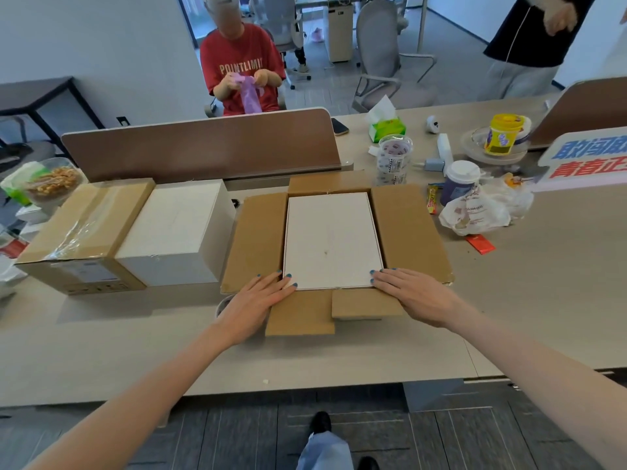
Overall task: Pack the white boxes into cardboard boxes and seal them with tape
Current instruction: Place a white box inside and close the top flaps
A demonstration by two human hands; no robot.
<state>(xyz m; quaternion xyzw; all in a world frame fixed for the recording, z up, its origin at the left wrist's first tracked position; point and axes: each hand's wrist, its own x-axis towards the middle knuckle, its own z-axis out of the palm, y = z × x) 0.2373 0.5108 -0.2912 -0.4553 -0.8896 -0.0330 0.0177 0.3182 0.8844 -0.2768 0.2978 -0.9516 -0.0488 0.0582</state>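
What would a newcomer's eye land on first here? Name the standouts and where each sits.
The open cardboard box at the table's centre draws the eye, flaps spread, with a white box filling it. The left hand and right hand lie flat at its near corners. To the left, a second white box stands beside a taped cardboard box.

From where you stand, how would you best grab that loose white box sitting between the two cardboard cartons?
Probably by the short near and far faces of the loose white rectangular box, one hand on each, reaching from above. Its left face looks pressed against the taped brown carton, and the open carton's flap crowds its right.
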